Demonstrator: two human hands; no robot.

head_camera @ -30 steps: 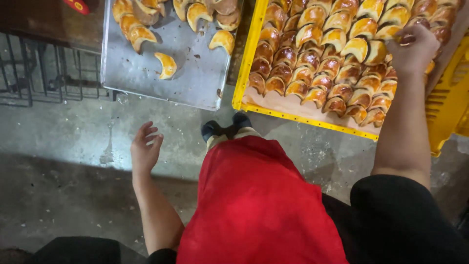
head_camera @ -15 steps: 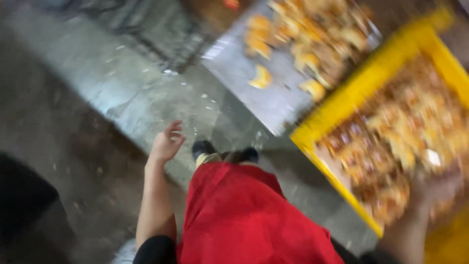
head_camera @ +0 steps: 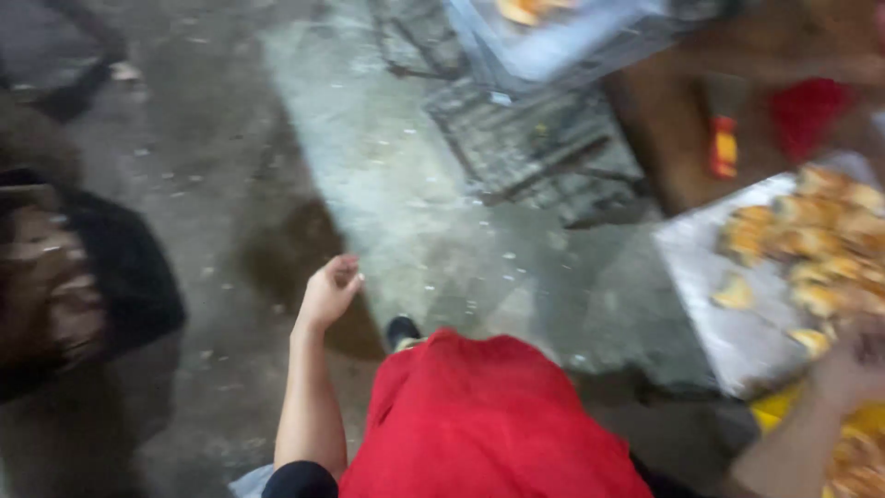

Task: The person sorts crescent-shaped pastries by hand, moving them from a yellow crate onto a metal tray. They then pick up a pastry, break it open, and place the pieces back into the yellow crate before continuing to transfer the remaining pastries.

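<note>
Overhead: hands apart above a wet concrete floor

Floor [head_camera: 442,221]: grey concrete, stained, with a dark wet patch just left of the left hand and pale crumbs scattered across the middle. View blurred throughout.

Left hand [head_camera: 329,293]: hangs over the floor, fingers loosely curled, holding nothing and touching nothing.

Right hand [head_camera: 853,369]: at the right edge, blurred; it sits at the near edge of the metal tray [head_camera: 728,341], beside the pastries [head_camera: 811,240]. Cannot tell how far it is open or whether it has hold of one.

Metal tray: flat, silvery, at the right; golden-brown pastries crowd its far side, two or three lie loose nearer the hand. Below it, a yellow crate [head_camera: 784,410] corner with more pastries.

Upper middle: dark wire racks [head_camera: 535,138] on the floor, a second tray above them. Brown table [head_camera: 673,138] at upper right carries a small red and yellow object [head_camera: 725,148], rectangular; kind not readable.

Red apron [head_camera: 489,424] fills the bottom centre; a dark shoe [head_camera: 402,330] shows at its top edge.
</note>
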